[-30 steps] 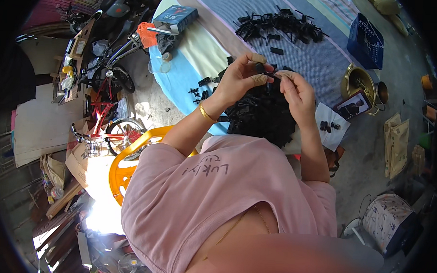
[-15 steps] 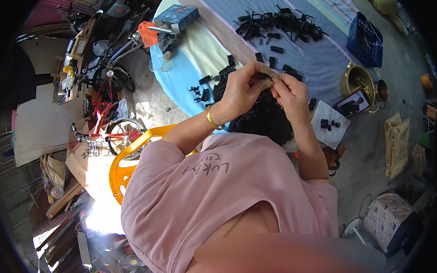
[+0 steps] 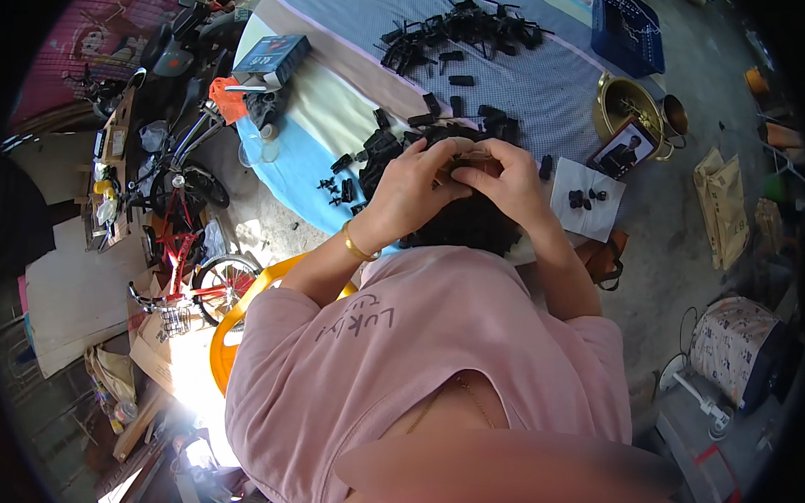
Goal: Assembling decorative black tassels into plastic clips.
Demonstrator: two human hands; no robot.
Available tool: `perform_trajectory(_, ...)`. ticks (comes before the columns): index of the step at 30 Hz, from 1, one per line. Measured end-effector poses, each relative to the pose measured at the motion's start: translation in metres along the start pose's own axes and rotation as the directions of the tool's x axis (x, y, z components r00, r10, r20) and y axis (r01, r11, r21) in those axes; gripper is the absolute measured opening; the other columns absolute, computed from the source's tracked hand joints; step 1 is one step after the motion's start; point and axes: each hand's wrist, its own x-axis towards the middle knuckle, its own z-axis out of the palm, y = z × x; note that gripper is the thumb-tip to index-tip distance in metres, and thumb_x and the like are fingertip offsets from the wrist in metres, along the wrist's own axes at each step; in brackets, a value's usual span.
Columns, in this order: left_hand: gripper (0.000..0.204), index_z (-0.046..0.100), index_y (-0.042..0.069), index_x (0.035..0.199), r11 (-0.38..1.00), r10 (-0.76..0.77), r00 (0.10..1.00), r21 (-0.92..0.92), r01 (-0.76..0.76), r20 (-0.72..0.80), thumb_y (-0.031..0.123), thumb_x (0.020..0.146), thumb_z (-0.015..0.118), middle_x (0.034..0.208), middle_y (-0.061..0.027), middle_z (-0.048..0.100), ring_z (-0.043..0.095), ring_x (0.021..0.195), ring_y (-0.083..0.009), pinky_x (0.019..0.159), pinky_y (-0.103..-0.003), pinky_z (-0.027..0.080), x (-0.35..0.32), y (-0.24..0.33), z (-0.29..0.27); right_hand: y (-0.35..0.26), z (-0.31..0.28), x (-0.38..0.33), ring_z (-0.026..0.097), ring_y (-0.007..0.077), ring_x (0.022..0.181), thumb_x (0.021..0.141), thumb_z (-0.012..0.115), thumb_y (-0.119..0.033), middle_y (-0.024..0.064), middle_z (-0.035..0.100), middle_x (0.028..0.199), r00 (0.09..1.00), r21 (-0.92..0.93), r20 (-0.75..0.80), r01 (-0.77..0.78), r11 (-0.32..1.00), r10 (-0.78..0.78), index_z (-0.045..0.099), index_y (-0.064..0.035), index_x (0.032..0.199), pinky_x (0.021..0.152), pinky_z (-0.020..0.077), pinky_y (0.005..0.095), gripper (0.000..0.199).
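Observation:
Over a heap of black parts [image 3: 470, 225], my left hand [image 3: 405, 188] and my right hand [image 3: 516, 183] meet with curled fingers and touching tips. Whatever they pinch is hidden behind the fingers. A gold bangle [image 3: 357, 246] circles my left wrist. Left of the hands, small black pieces [image 3: 343, 189] lie on the blue part of a striped cloth [image 3: 312, 164]. Loose black blocks [image 3: 460, 80] lie beyond the hands, and a larger pile of black clips with thin prongs [image 3: 459, 36] spreads farther back. Several dark pieces [image 3: 582, 199] rest on a white paper [image 3: 565, 179] to the right.
Right of the cloth stand a framed photo [image 3: 622, 153], a brass pot [image 3: 607, 103] and a blue basket [image 3: 627, 33]. A blue box [image 3: 272, 61] sits at the cloth's left edge. A yellow chair [image 3: 226, 356] and red bicycle [image 3: 179, 253] are on my left.
The view has shifted, so the table appears farther left. My fingers have curled inward and my hands have turned, with the tips still together.

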Motion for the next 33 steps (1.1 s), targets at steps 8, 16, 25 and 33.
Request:
perform_trajectory(8,0.078,0.034,0.002,0.128,0.073,0.127,0.86,-0.869,0.49,0.495,-0.002,0.062,0.074,0.112,-0.0088,0.051,0.054,0.101,-0.024,0.09,-0.036,0.045,-0.002,-0.012,-0.016,-0.015,-0.021,-0.015,0.049,0.0033,0.07,0.075,0.071,-0.016,-0.0014,0.055,0.082,1.0,0.395,0.014,-0.006,0.919,0.0,0.057,0.0005,0.089,0.063,0.0397,0.016,0.026)
perform_trajectory(16,0.021,0.053,-0.001,0.09,-0.092,0.029,0.915,-0.911,0.403,0.402,0.006,0.075,0.066,0.09,-0.0112,0.06,0.061,0.087,-0.0207,0.074,-0.026,0.049,-0.004,-0.021,0.015,-0.016,-0.004,-0.01,0.054,0.007,0.073,0.078,0.066,-0.015,0.0012,0.057,0.082,0.994,0.321,0.105,-0.06,0.945,0.027,0.057,0.0017,0.09,0.067,0.0435,0.0176,0.022)
perform_trajectory(25,0.02,0.05,-0.001,0.093,0.363,-0.285,0.936,-0.881,0.303,0.205,0.0,0.077,0.063,0.096,-0.0089,0.058,0.059,0.088,-0.0156,0.081,-0.028,0.047,-0.004,-0.022,0.01,-0.009,0.01,-0.01,0.036,-0.0004,0.054,0.09,0.047,-0.009,-0.0011,0.052,0.073,0.993,0.165,-0.102,0.071,0.984,-0.054,0.054,-0.0001,0.098,0.046,0.0276,0.0141,0.014)
perform_trajectory(33,0.026,0.057,-0.003,0.098,0.606,-0.366,0.929,-0.771,0.196,-0.051,-0.003,0.073,0.065,0.087,-0.003,0.057,0.056,0.079,-0.0091,0.072,-0.023,0.048,-0.007,-0.011,0.017,-0.012,0.015,-0.006,0.044,0.0018,0.055,0.088,0.052,-0.011,-0.0006,0.055,0.064,0.98,-0.127,-0.102,0.159,0.979,-0.172,0.057,0.0009,0.084,0.048,0.0333,0.0168,0.014)
